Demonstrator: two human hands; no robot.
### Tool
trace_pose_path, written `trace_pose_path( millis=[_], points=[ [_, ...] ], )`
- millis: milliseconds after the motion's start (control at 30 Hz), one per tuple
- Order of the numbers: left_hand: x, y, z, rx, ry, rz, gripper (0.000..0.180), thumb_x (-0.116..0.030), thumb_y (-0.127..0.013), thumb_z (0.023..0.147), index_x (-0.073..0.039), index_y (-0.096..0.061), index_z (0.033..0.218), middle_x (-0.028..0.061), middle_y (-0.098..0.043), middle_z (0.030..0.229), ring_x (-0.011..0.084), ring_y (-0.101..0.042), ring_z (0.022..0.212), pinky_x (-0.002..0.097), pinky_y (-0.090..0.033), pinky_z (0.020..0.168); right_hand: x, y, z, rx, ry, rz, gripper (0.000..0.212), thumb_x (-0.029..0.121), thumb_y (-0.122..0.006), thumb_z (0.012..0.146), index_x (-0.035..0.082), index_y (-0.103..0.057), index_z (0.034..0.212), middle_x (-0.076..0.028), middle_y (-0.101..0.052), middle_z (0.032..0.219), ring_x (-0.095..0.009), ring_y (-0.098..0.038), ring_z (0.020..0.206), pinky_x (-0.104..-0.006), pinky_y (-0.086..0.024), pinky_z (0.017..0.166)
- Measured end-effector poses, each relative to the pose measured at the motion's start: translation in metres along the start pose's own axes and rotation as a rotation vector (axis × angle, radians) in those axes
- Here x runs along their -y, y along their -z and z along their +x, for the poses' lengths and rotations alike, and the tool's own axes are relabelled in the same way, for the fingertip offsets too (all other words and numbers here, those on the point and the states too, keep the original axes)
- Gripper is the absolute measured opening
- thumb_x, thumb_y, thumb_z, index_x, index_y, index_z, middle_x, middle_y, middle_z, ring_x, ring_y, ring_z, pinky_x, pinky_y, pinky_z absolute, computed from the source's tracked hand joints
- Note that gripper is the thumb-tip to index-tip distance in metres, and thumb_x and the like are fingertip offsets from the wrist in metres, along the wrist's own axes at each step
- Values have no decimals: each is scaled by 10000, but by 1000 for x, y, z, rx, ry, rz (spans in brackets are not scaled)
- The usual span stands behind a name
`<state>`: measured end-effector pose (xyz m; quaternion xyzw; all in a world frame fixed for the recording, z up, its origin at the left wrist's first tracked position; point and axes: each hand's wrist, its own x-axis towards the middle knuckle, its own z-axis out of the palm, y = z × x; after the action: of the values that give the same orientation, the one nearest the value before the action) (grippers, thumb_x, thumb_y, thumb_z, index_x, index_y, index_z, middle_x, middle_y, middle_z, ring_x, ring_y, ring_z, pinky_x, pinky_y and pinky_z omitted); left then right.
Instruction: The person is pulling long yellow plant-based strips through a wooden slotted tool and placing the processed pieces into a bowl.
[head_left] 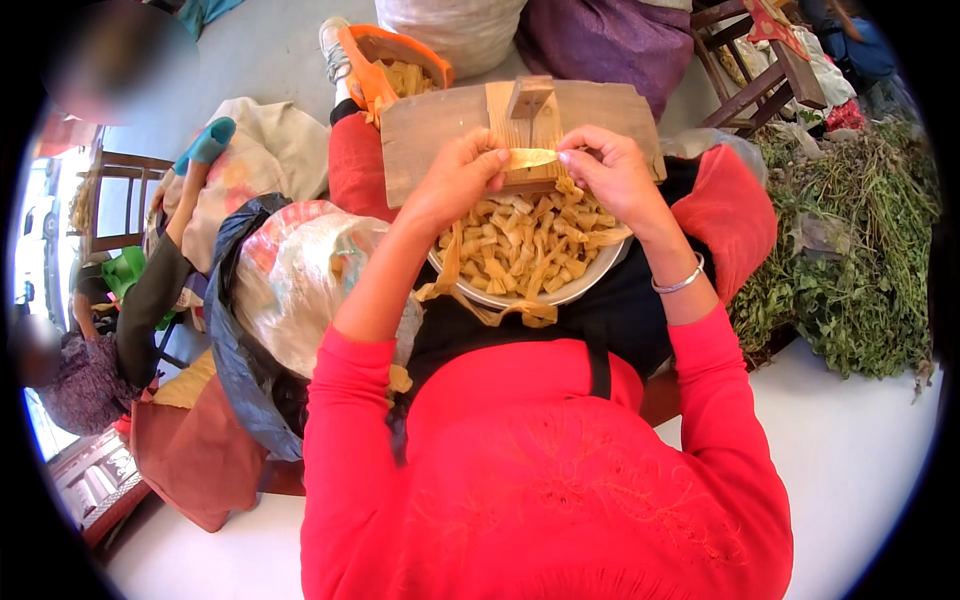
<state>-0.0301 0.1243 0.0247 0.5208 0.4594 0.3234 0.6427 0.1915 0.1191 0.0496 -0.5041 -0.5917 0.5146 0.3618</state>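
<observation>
A short, pale yellow strip, like a dried leaf or husk, is stretched between my two hands in front of a wooden board. My left hand pinches its left end and my right hand pinches its right end. The wooden board carries an upright wooden block with a thin dark upright piece below it. Under my hands, a round pale basin on my lap is heaped with folded yellow-brown pieces. Longer strips hang over its near rim.
An orange container with similar pieces lies beyond the board. Plastic bags stand at my left, near another person's arm. Green dried plants are piled at my right, below a wooden chair. Large sacks stand ahead.
</observation>
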Motion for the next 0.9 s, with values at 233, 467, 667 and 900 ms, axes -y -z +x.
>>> trace_pose_path(
  millis=[233,467,667,900],
  points=[
    [5,0,19,-155,-56,368,170,-205,-559,926,-49,-560,859,11,-555,699,92,-507,667,270,-403,606,-20,-3,13,-29,122,-355,65,67,-613,839,15,-648,857,-58,-599,705,-172,-555,648,-304,-439,603],
    [15,0,-13,-247,-153,540,150,-174,-558,927,-30,-564,884,60,-607,712,120,-566,632,289,-440,568,4,-7,-16,-170,611,-772,97,123,-644,814,50,-654,876,-106,-645,897,-299,-608,840,-386,-470,711],
    [9,-59,-50,-75,167,-459,180,-257,-535,969,-81,-553,932,3,-539,647,69,-435,460,208,-360,412,8,-56,-35,-255,656,-677,110,200,-668,819,98,-629,807,-78,-622,769,-285,-608,732,-410,-455,614],
    [-11,-29,-94,149,486,-359,184,-274,-510,982,-112,-588,1023,-16,-510,649,101,-390,437,241,-359,413,10,-17,-35,-203,468,-685,189,137,-674,857,41,-598,714,-152,-547,611,-310,-572,529,-361,-437,468]
  ],
)
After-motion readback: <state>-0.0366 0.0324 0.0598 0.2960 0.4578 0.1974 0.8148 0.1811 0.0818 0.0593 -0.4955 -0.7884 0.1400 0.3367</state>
